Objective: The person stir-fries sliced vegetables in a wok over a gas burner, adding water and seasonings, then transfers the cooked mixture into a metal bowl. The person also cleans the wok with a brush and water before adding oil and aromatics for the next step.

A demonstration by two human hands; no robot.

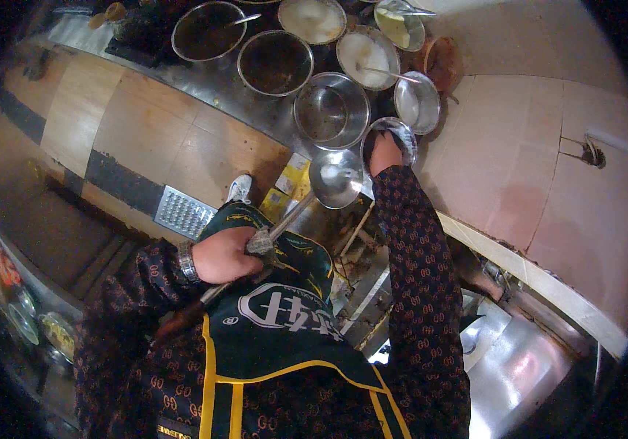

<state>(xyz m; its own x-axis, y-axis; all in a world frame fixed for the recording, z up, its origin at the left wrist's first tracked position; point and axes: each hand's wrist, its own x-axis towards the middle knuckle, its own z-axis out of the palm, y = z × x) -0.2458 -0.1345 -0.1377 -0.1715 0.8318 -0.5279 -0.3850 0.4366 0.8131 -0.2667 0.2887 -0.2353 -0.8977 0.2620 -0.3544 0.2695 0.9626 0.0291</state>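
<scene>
My left hand (226,254) is closed around the long handle of a large steel ladle (336,178), whose round bowl is held out over the edge of a metal counter. A wristwatch sits on that wrist. My right hand (384,151) reaches forward and grips the near rim of a small steel bowl (394,132). Just beyond it stand an empty steel bowl (331,111) and another small bowl (416,102) with pale contents. My dark patterned sleeves and a dark green apron with yellow trim fill the lower middle.
Several more steel bowls line the counter (204,80), some with spoons: a dark sauce bowl (208,31), a brown one (275,62), pale paste ones (367,57). A floor drain grate (181,212) lies on the tiled floor. A steel surface (519,366) shows at lower right.
</scene>
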